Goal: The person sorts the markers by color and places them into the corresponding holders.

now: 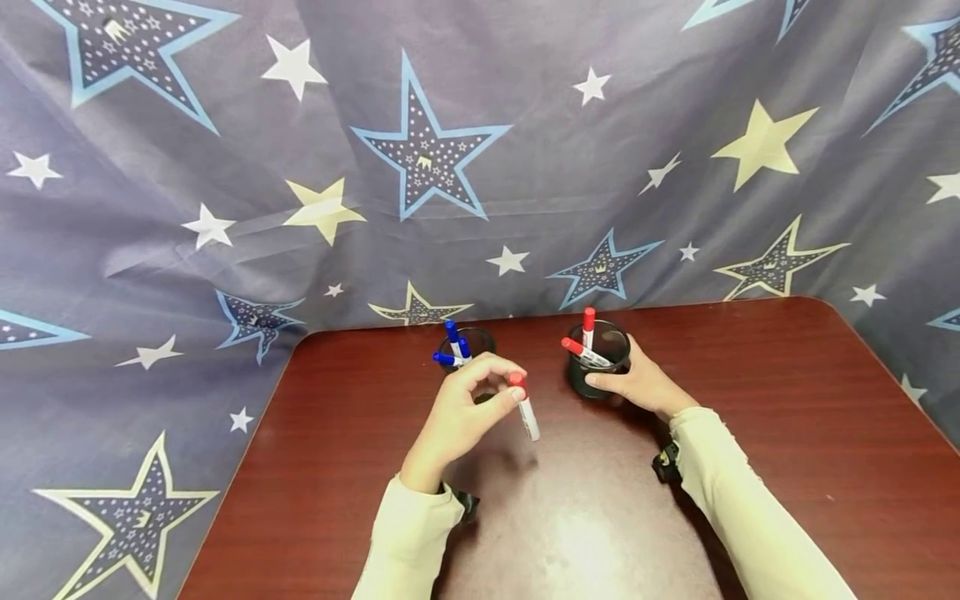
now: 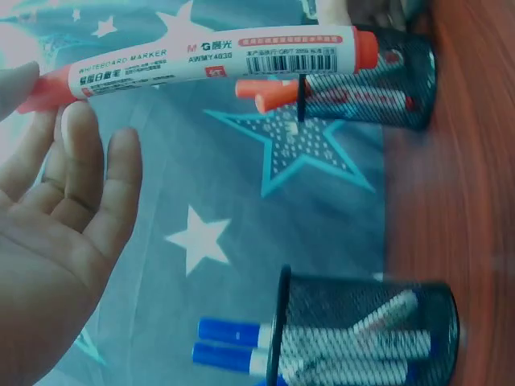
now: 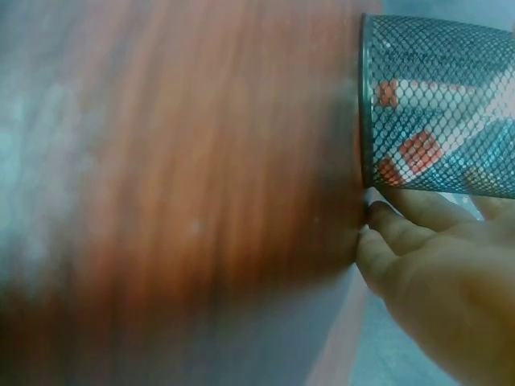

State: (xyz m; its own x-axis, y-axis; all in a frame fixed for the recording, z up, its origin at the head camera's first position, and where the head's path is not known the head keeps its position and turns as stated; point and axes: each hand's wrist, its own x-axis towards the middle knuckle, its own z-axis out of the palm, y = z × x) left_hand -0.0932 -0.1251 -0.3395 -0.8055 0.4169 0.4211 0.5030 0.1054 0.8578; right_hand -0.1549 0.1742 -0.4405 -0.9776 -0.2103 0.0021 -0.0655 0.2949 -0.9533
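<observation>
Between thumb and fingertips, my left hand (image 1: 453, 421) pinches a red whiteboard marker (image 2: 217, 63) by its red cap. The marker hangs tilted above the table, its white barrel pointing down. With the thumb at the near side, my right hand (image 1: 647, 383) grips a black mesh pen cup (image 3: 434, 48) standing on the table. Two red markers (image 1: 588, 329) lean in that cup, caps up. Behind the left hand stands another black mesh pen cup (image 2: 370, 314), partly hidden in the head view. Several blue markers (image 2: 229, 331) stick out of it.
Both cups stand toward the far edge of the reddish-brown wooden table (image 1: 787, 433). A grey curtain (image 1: 540, 200) with star prints hangs right behind that edge and along the left side.
</observation>
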